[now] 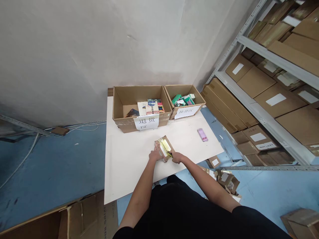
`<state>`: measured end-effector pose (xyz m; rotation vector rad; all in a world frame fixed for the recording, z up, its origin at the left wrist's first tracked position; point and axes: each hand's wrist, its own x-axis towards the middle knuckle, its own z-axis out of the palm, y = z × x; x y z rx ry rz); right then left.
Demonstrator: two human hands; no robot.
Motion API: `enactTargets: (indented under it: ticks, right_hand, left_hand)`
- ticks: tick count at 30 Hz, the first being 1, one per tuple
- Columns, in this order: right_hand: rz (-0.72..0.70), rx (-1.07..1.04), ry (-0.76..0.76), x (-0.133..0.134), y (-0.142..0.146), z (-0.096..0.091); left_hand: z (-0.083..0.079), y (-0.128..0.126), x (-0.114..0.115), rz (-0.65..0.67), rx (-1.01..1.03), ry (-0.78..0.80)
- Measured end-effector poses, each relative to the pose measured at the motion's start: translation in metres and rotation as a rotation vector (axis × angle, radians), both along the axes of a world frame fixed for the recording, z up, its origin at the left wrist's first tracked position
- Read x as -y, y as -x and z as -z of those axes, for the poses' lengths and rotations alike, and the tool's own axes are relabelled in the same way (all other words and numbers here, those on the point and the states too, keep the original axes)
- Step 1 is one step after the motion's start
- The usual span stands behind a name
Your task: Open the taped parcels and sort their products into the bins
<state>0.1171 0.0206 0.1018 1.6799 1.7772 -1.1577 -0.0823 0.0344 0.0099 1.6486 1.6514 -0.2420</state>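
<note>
A small cardboard box (168, 142) with a shiny taped top and a pale label lies on the white table. My left hand (156, 152) grips its left side, fingers reaching over the edge. In my right hand (176, 157) is a yellow-and-black utility knife (170, 154), its front end at the box's top near the right edge. The blade is too small to make out. Past the small box stand two open cartons with paper signs: a larger carton (122, 124) holding booklets (152, 108), and a smaller carton (171, 114) holding green-and-white packets (184, 100).
A pink phone-like object (202, 135) lies on the right of the white table (119, 166). Metal shelving (274, 56) loaded with cardboard boxes rises at the right. Opened boxes (228, 181) lie on the blue floor, and a large open carton (86, 215) is at lower left.
</note>
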Motion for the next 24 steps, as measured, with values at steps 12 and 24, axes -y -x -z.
enactTargets:
  ticks: [12, 24]
  right_hand:
    - [-0.045, 0.003, 0.066, 0.008, -0.004, -0.02]
    - [-0.015, -0.135, -0.311, 0.0, -0.023, -0.024]
  left_hand:
    - [-0.001, -0.001, -0.002, -0.032, 0.017, 0.025]
    - [0.0, -0.003, -0.001, -0.013, 0.046, 0.015]
